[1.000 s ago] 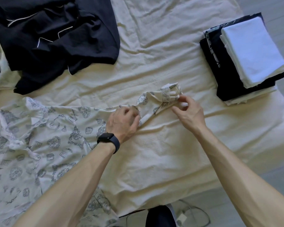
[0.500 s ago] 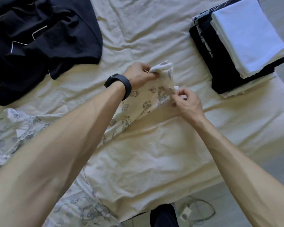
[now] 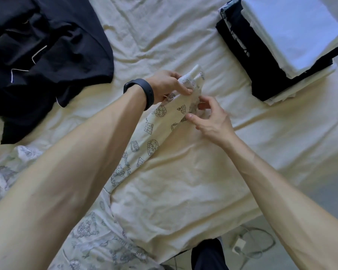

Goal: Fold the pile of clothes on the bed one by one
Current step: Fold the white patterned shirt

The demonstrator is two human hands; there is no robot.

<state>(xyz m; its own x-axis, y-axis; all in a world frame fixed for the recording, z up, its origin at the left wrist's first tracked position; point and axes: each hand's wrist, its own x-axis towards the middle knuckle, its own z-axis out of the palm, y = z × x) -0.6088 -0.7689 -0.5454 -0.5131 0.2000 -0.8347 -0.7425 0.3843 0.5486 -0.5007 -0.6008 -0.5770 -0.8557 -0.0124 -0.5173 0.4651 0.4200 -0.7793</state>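
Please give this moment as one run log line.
item: printed garment | left hand: grips its end | right hand: at its edge, grip unclear | folded stack: right | dark clothes: unfolded, left

Lit softly and evenly; brightest, near glare, on the white stack (image 3: 293, 32) up and right of the grip. Throws soft warm shadows on the sheet (image 3: 193, 162) below the grip, under both arms. Swallows folds in the dark clothes (image 3: 47, 55) left of it. Slightly smears the right hand (image 3: 213, 119) and the shirt (image 3: 154, 137) print. Stretches the edges, swelling the near left arm (image 3: 57, 191).

Printed cream garment (image 3: 154, 131), sleeve outstretched
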